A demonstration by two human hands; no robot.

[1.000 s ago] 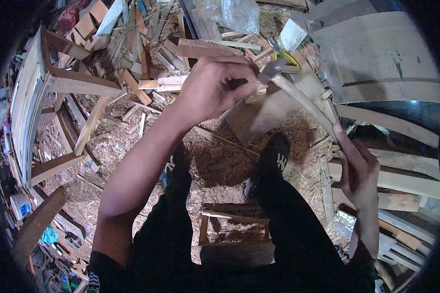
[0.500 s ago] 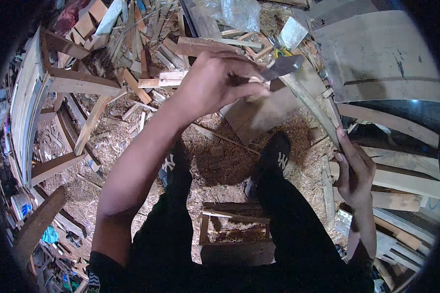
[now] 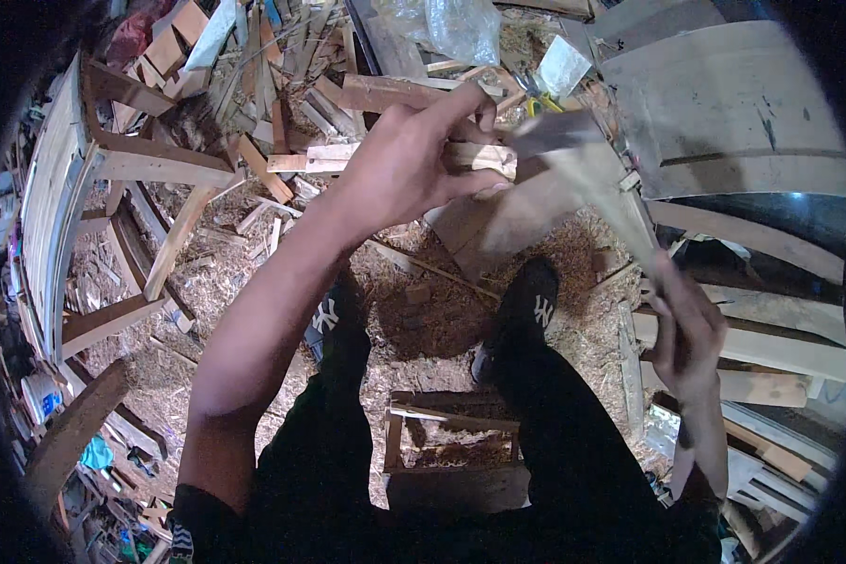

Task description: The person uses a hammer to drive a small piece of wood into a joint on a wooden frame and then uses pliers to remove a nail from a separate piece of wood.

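Observation:
My left hand (image 3: 423,155) grips a pale piece of wood (image 3: 484,160), thumb along the near side. Its index finger arches above the wood, whose end shows past the fingers. My right hand (image 3: 688,324) is wrapped round the lower end of a hatchet's wooden handle (image 3: 620,211). The dark metal hatchet head (image 3: 559,133) is smeared by motion, just right of the wood's end. I cannot tell whether they touch. Below the head lies a flat brown board (image 3: 484,226). Another pale length of wood (image 3: 329,158) shows left of my hand; whether it is the same piece is hidden.
Wood shavings (image 3: 423,310) and offcuts cover the ground around my shoes. A wooden frame (image 3: 160,169) stands at left, and curved panels (image 3: 733,103) and slats (image 3: 780,348) at right. Yellow-handled pliers (image 3: 540,101) lie at the back. A small wooden box frame (image 3: 453,493) sits between my legs.
My left index finger has lifted, baring more of the wood's end. The hatchet head has shifted slightly right and is now blurred. My right hand has moved only a little.

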